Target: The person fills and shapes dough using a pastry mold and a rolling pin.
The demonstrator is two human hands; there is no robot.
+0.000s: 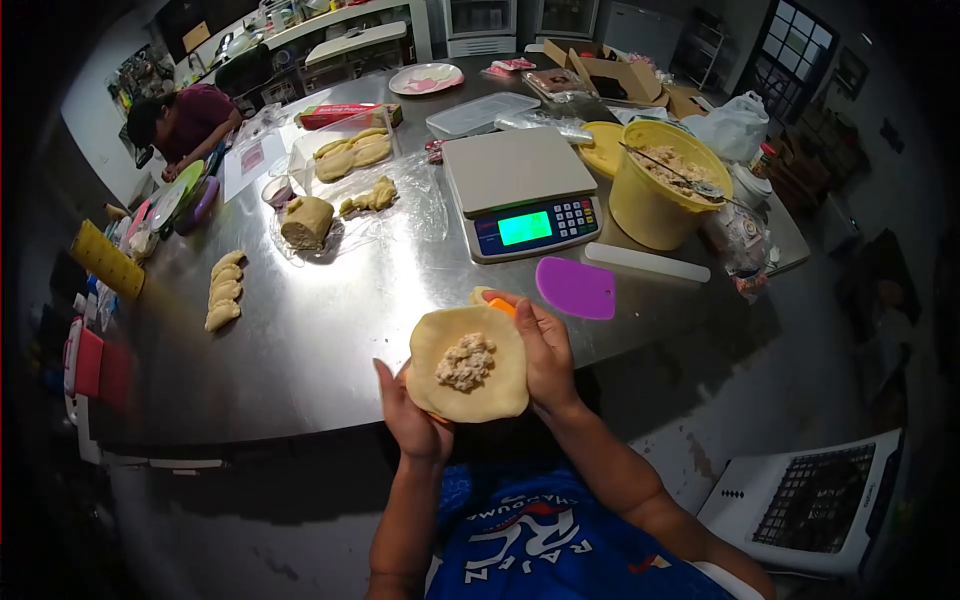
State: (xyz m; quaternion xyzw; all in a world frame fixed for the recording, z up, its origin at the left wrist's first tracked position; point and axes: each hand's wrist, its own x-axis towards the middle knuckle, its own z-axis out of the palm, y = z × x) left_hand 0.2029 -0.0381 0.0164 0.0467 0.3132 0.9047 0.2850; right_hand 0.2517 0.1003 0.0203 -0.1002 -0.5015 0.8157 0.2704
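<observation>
A flat dough round [425,345] is held over the table's front edge between my two hands. In its middle lies a small heap of pale, crumbly filling [466,363]. Bits of an orange piece [502,306] show from under the dough; its shape is mostly hidden. My left hand [418,415] supports the lower left side, thumb raised and fingers underneath. My right hand [545,350] grips the right side, with fingers at the upper edge by the orange piece. Beyond the right hand lies a purple dough scraper [575,288].
A digital scale [520,170] stands ahead, left of a yellow bucket of filling [650,205] and a white rolling pin [648,262]. Dough block [306,222], dough pieces [352,152] and several shaped pastries [225,290] lie left. Another person [195,125] bends over the far left side.
</observation>
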